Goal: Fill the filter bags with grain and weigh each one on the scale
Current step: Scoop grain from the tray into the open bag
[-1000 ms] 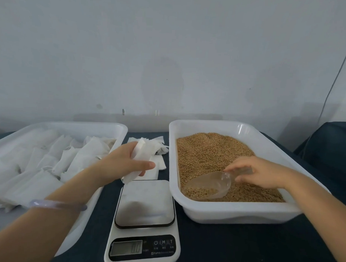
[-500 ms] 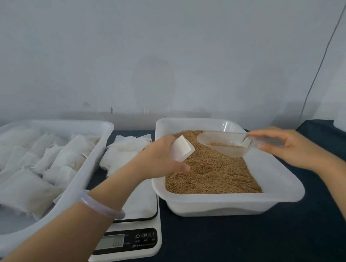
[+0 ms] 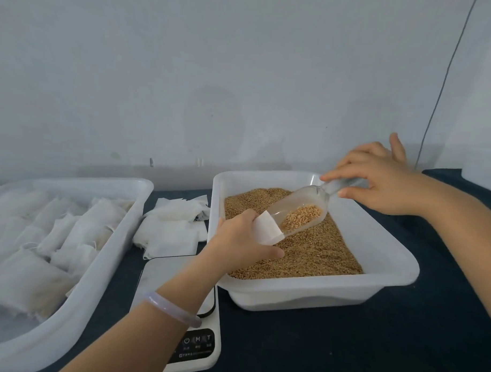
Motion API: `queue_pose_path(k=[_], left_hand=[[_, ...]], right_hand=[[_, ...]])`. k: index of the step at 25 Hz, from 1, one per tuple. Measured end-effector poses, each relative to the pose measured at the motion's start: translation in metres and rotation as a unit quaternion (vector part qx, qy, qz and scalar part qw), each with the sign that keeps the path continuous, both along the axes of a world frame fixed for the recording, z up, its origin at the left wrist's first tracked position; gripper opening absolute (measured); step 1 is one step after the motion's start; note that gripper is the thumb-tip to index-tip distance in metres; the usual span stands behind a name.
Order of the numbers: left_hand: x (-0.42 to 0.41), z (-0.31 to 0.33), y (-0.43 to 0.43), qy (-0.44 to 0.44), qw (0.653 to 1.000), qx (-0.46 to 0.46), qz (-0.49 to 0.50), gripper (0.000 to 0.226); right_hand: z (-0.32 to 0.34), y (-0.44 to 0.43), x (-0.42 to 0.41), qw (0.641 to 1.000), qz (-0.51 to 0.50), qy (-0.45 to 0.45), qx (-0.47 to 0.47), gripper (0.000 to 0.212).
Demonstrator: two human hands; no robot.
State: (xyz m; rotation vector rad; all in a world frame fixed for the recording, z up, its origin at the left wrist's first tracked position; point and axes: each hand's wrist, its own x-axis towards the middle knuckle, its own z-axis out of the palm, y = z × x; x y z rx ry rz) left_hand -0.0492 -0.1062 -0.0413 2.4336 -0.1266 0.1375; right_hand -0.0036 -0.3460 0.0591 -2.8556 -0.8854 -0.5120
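Over the white plastic tray [image 3: 389, 255] of brown grain [image 3: 314, 255]: left hand [image 3: 238, 241] gripping a small white paper filter bag [image 3: 266, 228], right hand [image 3: 378, 179] pinching the handle of a clear plastic scoop [image 3: 299, 208]. Half a second back, level and apart from the bag; now tilted down, lip at the bag's mouth, so pouring likely just starting. Nearby: white digital kitchen scale [image 3: 168, 277], partly covered by the left forearm and needing clearing before weighing; loose empty bags [image 3: 173, 228]; second white tray [image 3: 111, 253] of filled bags.
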Motion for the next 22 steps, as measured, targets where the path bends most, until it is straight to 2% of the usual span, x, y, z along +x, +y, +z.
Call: queue_pose_path(k=[5, 14, 19, 22], left_hand=[[-0.001, -0.005, -0.003, -0.042, 0.998, 0.004, 0.038, 0.052], [-0.003, -0.006, -0.005, -0.034, 0.997, -0.019, 0.072, 0.036], [-0.004, -0.006, -0.005, -0.04, 0.995, -0.026, 0.082, 0.037], [-0.005, -0.006, -0.003, -0.054, 0.992, -0.066, 0.091, 0.036]], right_hand=[[0.004, 0.015, -0.002, 0.999, 0.024, -0.027, 0.013, 0.033], [0.015, 0.016, -0.005, 0.994, 0.053, -0.097, 0.025, 0.032], [0.014, -0.001, 0.003, 0.995, 0.05, -0.058, 0.07, 0.035], [-0.002, -0.016, 0.014, 0.995, -0.009, -0.01, 0.101, 0.036]])
